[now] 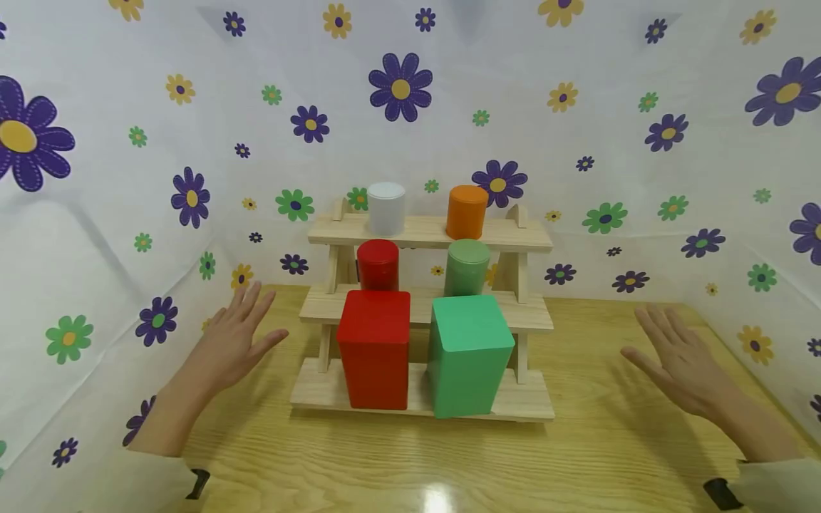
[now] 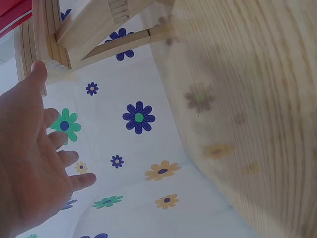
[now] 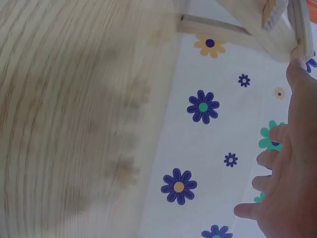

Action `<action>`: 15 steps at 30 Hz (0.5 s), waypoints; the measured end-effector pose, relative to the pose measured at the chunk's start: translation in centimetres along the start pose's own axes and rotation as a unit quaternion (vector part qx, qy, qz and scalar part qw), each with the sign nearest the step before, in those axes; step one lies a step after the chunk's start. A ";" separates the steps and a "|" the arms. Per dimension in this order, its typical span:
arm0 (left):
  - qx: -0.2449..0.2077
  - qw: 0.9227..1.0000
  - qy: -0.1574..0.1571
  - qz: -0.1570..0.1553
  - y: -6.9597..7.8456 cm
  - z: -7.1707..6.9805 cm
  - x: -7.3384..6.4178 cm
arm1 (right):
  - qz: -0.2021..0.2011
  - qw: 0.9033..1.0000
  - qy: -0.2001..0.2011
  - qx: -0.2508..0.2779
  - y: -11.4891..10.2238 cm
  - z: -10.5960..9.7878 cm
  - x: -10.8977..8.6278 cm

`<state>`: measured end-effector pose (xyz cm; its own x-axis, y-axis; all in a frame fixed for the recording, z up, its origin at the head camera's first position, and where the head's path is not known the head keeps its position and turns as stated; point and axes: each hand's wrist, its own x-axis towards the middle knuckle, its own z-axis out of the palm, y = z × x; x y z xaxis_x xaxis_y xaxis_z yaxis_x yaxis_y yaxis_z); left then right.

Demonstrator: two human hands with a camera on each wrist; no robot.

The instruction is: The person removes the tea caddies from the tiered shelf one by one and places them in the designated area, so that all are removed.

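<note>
A three-tier wooden rack [image 1: 423,308] stands in the middle of the head view. On its top tier are a white canister [image 1: 386,209] and an orange canister [image 1: 466,212]. The middle tier bears a red canister [image 1: 378,265] and a green canister [image 1: 467,267], their lower parts partly hidden. In front, on the bottom tier, stand a tall red box [image 1: 375,353] and a tall mint-green box [image 1: 470,356]. Left of the rack my left hand [image 1: 231,345] hovers with extended fingers, holding nothing. To the right, my right hand [image 1: 686,363] is likewise held out, touching nothing.
The rack rests on a light wood-grain table [image 1: 410,463]. White cloth [image 1: 449,142] printed with flowers hangs behind it and along both sides, close to each hand. Dark bands [image 1: 723,493] show at the wrists.
</note>
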<state>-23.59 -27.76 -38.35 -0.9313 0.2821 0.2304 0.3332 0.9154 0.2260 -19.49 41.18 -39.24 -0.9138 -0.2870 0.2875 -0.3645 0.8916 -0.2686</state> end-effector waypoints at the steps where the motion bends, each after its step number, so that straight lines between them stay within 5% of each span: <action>1: -0.002 1.000 -0.003 0.001 0.1 0.0 0.1 | -0.003 1.000 0.001 0.005 -0.2 0.0 0.0; 15: -0.049 0.999 0.017 0.011 0.7 0.7 1.6 | -0.045 0.993 -0.005 0.107 -6.1 -0.3 1.7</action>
<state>-24.94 -26.49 -38.52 -0.9191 0.2899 0.2669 0.3669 0.8766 0.3114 -18.80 35.40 -36.81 -0.8771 -0.3666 0.3104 -0.4736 0.7681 -0.4310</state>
